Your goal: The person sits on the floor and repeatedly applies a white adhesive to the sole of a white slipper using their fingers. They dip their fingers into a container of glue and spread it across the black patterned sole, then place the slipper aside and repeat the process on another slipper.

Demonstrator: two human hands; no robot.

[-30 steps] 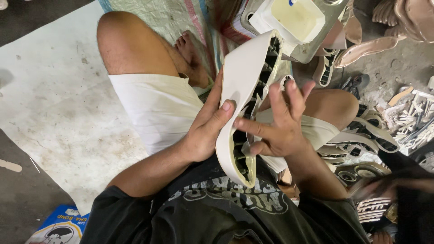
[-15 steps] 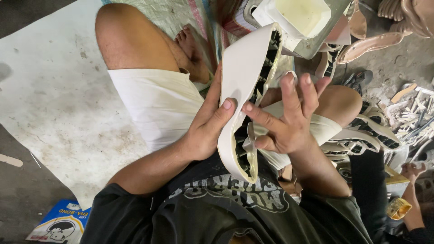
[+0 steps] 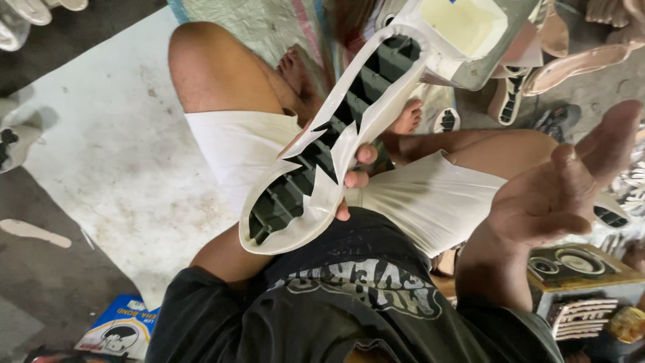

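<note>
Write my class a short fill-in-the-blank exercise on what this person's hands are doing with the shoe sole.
1. The white and black shoe sole is held by the ____ hand.
2. The right hand is open and holds ____.
3. The person's shorts are ____ in colour.
4. The T-shirt is ____.

Missing words: left; nothing; white; black

A white sheet (image 3: 101,154) covers the floor from nine to eleven o'clock, dark floor (image 3: 40,282) below it at eight. A pale insole (image 3: 33,232) lies at nine. A blue box (image 3: 117,331) sits at seven. At one o'clock a tub (image 3: 470,33) of cream paste stands, tan soles (image 3: 578,64) just beside it at two. A square tin (image 3: 578,265) sits at four, grooved soles (image 3: 581,314) below it.
</note>
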